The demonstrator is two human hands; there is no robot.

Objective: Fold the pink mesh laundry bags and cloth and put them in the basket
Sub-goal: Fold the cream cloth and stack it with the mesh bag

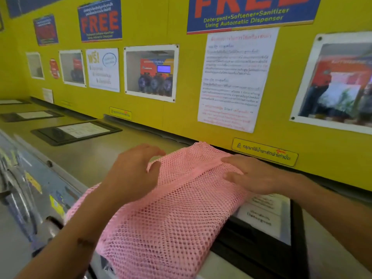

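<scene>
One pink mesh laundry bag point(171, 208) lies at lower centre, with two hands on it: the left hand point(132, 174) and the right hand point(253, 176). Three black-framed lids point(76, 131) recede toward the left edge, and a fourth point(281, 228) sits at lower right. Two blue FREE posters point(100, 19) hang along the top.

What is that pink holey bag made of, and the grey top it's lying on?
The pink bag looks like soft woven mesh, probably synthetic: open holes all over, and it drapes limply. The grey top seems painted or brushed metal, smooth with a dull sheen, though that's uncertain.
</scene>
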